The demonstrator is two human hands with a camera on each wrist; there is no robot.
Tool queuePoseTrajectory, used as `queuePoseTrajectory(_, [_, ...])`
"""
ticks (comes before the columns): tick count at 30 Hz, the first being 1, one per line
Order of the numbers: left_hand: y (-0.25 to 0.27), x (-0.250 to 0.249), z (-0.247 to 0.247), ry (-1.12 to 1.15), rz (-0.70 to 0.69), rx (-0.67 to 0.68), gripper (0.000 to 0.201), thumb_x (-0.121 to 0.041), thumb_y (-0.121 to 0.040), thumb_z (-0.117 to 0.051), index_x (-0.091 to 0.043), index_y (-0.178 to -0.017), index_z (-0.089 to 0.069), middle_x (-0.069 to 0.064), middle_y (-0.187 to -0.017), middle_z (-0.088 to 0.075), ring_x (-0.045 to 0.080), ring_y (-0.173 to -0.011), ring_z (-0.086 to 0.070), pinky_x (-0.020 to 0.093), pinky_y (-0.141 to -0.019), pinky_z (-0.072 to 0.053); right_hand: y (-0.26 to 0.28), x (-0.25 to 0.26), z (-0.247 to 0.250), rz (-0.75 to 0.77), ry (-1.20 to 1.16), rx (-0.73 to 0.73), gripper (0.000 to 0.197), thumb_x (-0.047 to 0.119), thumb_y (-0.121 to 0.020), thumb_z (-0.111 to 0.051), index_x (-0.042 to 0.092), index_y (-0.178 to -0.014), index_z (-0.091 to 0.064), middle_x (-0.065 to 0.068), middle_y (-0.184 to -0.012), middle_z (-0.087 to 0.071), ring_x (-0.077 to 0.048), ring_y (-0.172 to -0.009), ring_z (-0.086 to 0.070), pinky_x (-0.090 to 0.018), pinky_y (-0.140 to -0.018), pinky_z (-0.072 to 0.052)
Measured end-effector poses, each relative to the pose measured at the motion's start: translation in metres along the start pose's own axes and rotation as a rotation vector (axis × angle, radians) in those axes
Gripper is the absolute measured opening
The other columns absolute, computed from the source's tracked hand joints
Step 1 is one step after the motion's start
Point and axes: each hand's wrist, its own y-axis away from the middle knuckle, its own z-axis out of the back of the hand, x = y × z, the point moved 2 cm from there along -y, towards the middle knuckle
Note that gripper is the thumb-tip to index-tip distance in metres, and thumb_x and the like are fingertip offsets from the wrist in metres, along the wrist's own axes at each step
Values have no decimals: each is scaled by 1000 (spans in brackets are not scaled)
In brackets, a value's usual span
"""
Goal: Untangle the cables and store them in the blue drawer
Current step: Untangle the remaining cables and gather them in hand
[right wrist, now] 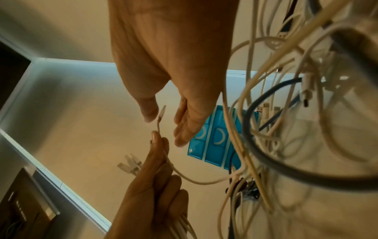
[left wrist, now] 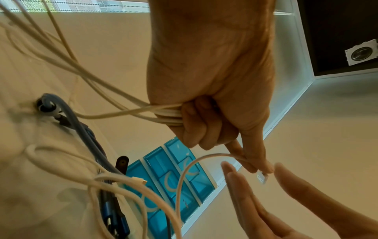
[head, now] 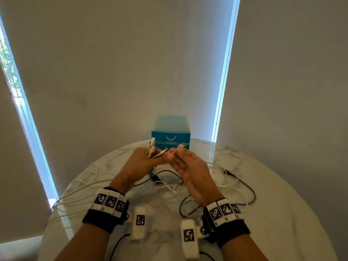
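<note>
Left hand (left wrist: 208,100) grips white cables (left wrist: 114,103), pinching one plug (right wrist: 161,111).
Open right hand (right wrist: 174,64) should pinch that plug gently.

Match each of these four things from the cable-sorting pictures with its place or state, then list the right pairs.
Things:
1. left hand
2. right hand
3. blue drawer unit
4. dark cable

Places or states:
A. lies looped on the table's right side
B. stands at the table's far edge
C. grips a bundle of white cables
D. fingers straight, beside a white plug

Pairs: 1-C, 2-D, 3-B, 4-A
</note>
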Motion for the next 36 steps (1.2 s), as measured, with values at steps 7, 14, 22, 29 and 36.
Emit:
queuePoseTrajectory(7, [5,-3,-8,84,22,-71,30,-52,-99,-68,-26,-110,-79,-22,-67,-71,-5,-60,-66,12,-58,-46,-1,-3,14,130,127,-109,24,24,-111,-56,11,-128,-67,-9,-104,-80,-21,-101,-79,-32,-86,-63])
queuePoseTrajectory(14, [-2,5,-4,801,158,-2,101,-96,-89,-27,-10,-117,-70,3,-69,-36,10,-49,-24,28,-49,-13,7,-29,-8,46,315,107,27,29,-106,-64,10,-119,-78,-3,-84,-71,-8,-69,-57,-22,-71,-52])
queuePoseTrajectory(22, [4,4,-28,435,190,57,83,-89,-93,-39,-19,-109,-81,6,-67,-53,18,-60,-49,30,-58,-38,9,-28,-7,162,345,14,26,21,-104,-67,-2,-116,-68,-6,-90,-80,-9,-72,-69,-19,-66,-56])
queuePoseTrajectory(29, [2,5,-17,283,97,-313,59,-64,-108,-43,-13,-91,-67,-8,-62,-60,1,-52,-52,22,-55,-44,11,-32,-10,-76,443,155,40,18,-97,-79,5,-128,-58,-5,-99,-82,-13,-90,-78,-23,-75,-57])
queuePoseTrajectory(36, [-5,18,20,802,48,-613,55,-71,-106,-33,-27,-80,-53,-5,-72,-59,6,-49,-37,21,-45,-31,13,-30,-7,-83,767,359,33,23,-95,-81,19,-124,-67,1,-106,-80,-9,-101,-76,-23,-90,-58])
